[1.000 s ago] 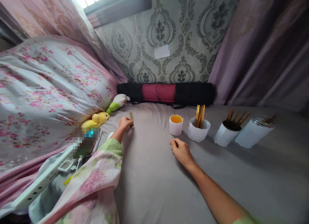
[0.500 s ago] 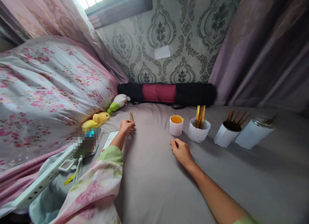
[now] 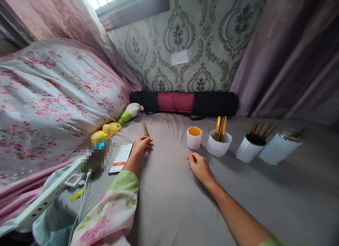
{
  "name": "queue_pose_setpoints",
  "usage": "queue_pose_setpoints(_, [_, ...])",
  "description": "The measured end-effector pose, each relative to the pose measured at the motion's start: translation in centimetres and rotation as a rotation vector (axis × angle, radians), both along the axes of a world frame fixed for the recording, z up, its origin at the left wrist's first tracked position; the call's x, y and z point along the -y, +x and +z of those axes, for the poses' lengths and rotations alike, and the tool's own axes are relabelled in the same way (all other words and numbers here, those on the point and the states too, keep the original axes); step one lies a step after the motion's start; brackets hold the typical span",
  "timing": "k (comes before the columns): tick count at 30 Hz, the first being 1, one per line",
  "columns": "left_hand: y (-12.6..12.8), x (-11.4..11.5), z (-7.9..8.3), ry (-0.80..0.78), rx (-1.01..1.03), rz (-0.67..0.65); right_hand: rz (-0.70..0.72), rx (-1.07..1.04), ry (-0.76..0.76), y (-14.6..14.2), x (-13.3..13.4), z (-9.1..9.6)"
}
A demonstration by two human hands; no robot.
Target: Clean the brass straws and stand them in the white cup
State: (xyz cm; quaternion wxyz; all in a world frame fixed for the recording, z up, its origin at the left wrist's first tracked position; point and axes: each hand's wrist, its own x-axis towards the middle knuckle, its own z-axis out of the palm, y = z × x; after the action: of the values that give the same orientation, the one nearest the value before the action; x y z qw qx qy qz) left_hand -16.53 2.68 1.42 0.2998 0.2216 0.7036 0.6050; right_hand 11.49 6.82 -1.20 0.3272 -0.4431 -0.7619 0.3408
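My left hand (image 3: 142,144) pinches a small bundle of thin wooden sticks (image 3: 145,129), held upright just above the grey bedsheet (image 3: 172,203). My right hand (image 3: 199,166) rests on the sheet with its fingers loosely curled and nothing in it, just in front of a white cup with an orange inside (image 3: 194,137). To that cup's right stands a white cup holding golden sticks (image 3: 218,142). Further right are a white cup with brown sticks (image 3: 250,146) and a tilted white container with metal pieces (image 3: 280,145).
A phone (image 3: 122,157) lies on the sheet left of my left hand. Yellow and green plush toys (image 3: 116,123) lie against a floral quilt (image 3: 53,94). A black and red roll (image 3: 182,102) runs along the wall. A white power strip (image 3: 45,200) sits at the lower left.
My left hand has drawn back toward me and slightly right with the sticks, uncovering the phone. My right hand has stayed in place.
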Motion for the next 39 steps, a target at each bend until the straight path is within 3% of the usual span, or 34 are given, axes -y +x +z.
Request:
queue_pose_setpoints(12, [2.0,0.7,-0.7,0.064,0.176,-0.052,0.006,0.003,0.013,0.0,0.1,0.2])
queue_pose_setpoints(21, [3.9,1.6,-0.6,0.164,0.236,0.008,0.0,0.011,-0.002,0.0,0.1,0.3])
queue_pose_setpoints(28, [6.1,2.2,-1.1,0.225,0.344,0.061,-0.005,0.024,-0.016,0.0,0.2,0.3])
queue_pose_setpoints(39, [9.7,2.7,-1.0,0.334,0.49,0.012,-0.004,0.01,-0.013,-0.1,0.1,0.0])
